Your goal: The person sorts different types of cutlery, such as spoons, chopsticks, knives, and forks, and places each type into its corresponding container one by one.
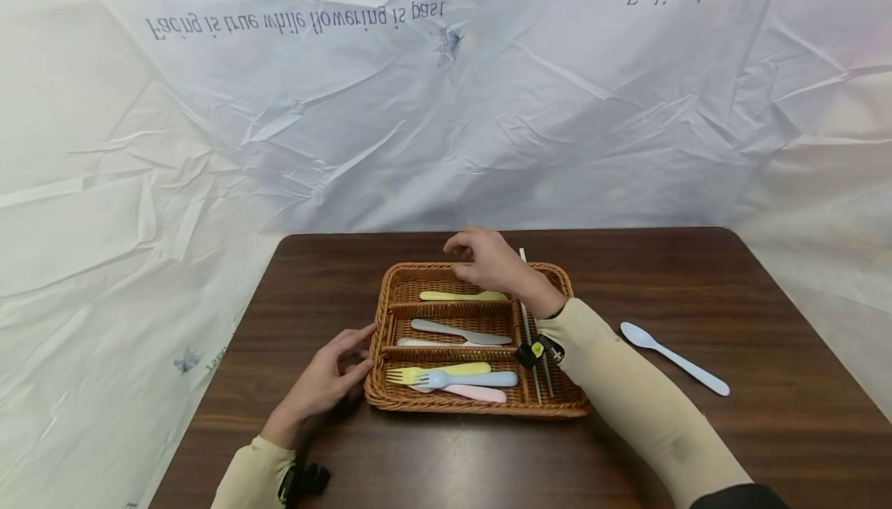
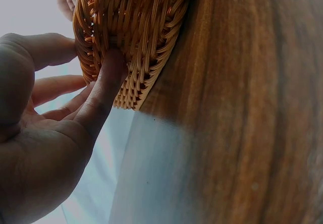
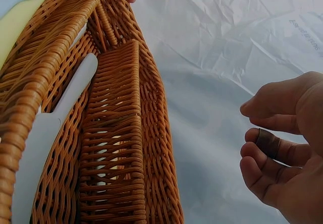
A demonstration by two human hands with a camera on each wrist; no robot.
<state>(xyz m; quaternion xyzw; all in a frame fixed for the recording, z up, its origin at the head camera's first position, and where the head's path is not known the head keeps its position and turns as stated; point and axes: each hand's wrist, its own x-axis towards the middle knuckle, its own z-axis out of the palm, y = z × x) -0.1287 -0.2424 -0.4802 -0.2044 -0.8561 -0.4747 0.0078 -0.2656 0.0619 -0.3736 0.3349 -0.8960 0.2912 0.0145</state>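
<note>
A brown wicker basket (image 1: pixel 474 408) with several compartments sits on the table. My left hand (image 1: pixel 327 377) touches its left side, fingers and thumb against the outer wall and rim. Above the back compartment hovers my right hand (image 1: pixel 491 261), fingers loosely bent and holding nothing. Below it lies a yellow utensil (image 1: pixel 453 296), its right end partly covered. A grey knife (image 1: pixel 460 331) and another pale utensil lie in the middle compartment. In front are a yellow fork (image 1: pixel 467 369), a light blue fork (image 1: pixel 481 379) and a pink-handled utensil (image 1: pixel 481 393). Chopsticks (image 1: pixel 535 373) lie in the right compartment, partly hidden by my wrist.
A light blue spoon (image 1: pixel 686 363) lies on the dark wooden table (image 1: pixel 334 276), right of the basket and beyond my right forearm. A wrinkled white sheet with printed words (image 1: pixel 446 137) hangs behind the table's far edge.
</note>
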